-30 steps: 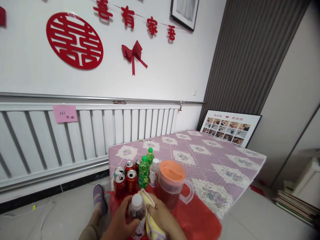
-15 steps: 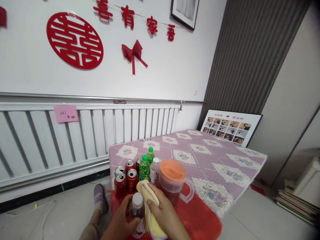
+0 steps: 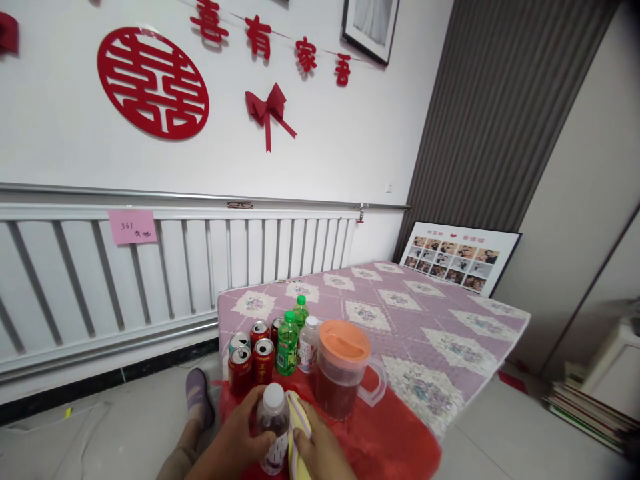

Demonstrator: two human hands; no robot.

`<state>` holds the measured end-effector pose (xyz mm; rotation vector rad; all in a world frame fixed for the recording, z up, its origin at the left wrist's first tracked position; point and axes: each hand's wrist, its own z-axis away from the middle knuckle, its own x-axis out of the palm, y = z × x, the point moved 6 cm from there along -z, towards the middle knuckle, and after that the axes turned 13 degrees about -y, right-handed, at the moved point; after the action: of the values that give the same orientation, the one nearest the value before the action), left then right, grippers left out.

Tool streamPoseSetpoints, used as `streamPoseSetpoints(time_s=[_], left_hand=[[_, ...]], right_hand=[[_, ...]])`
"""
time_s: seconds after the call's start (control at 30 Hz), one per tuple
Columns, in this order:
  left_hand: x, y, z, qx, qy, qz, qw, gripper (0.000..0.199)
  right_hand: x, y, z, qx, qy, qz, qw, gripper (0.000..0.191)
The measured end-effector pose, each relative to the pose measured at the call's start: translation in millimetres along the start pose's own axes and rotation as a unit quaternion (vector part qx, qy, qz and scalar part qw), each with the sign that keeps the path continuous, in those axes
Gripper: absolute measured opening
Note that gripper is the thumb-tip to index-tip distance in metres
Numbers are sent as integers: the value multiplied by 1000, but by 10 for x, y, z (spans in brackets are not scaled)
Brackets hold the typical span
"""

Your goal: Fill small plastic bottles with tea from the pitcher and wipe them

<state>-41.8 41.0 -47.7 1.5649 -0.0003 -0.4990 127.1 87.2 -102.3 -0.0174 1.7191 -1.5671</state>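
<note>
Yellow cloth (image 3: 297,415) lower than before | left hand (image 3: 243,433) holds bottle (image 3: 274,421) | right hand (image 3: 323,443) grips cloth

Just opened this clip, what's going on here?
A person's left hand grips a white-capped bottle upright over a red cover, while the right hand holds a yellow cloth beside it. Just beyond stand drink cans, two green-capped bottles, another white-capped bottle and an orange-lidded pitcher holding dark liquid.

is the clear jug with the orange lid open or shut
Shut: the orange lid sits over the whole top of the upright clear jug.
</note>
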Motion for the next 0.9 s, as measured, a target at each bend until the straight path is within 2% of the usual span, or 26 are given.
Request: streamPoseSetpoints(time_s=[0.07, 0.13, 0.23, 0.33, 0.43, 0.57, 0.7, 0.8, 0.9], left_hand=[[-72, 77, 28, -33, -12, -36, 999, 73], [-120, 125, 41, -47, -32, -50, 997, 74], [-131, 161, 18, -8, -75, -18, 997, 74], [-111, 145, -23, 34, -115, 28, 992, 76], [-107, 97, -59, 48, -133, 50, 989, 77], [-112, 51, -75, 70, -138, 57, 986, 77], [-123, 40, -57, 69, -126, 58, 988, 75], [-114, 38, -36, 53, -116, 49, 991, 76], [-65, -48, -34, 15, -86, 10, 996, 84]], right_hand=[[-6, -6, 26, 1, 8, 11, 1000, 65], [-71, -112, 57, -12, 30, 10, 999, 64], [-225, -397, 106, -58, 70, -3, 996, 61], [-334, -652, 111, -96, 85, -10, 992, 59], [-370, -722, 46, -93, 92, -13, 991, 60], [-314, -575, -82, -61, 73, -20, 995, 60], [-166, -316, -125, -49, 29, -8, 998, 59], [-67, -99, -96, -20, 18, 13, 1000, 60], [-30, 14, -56, -12, 25, 12, 1000, 60]])
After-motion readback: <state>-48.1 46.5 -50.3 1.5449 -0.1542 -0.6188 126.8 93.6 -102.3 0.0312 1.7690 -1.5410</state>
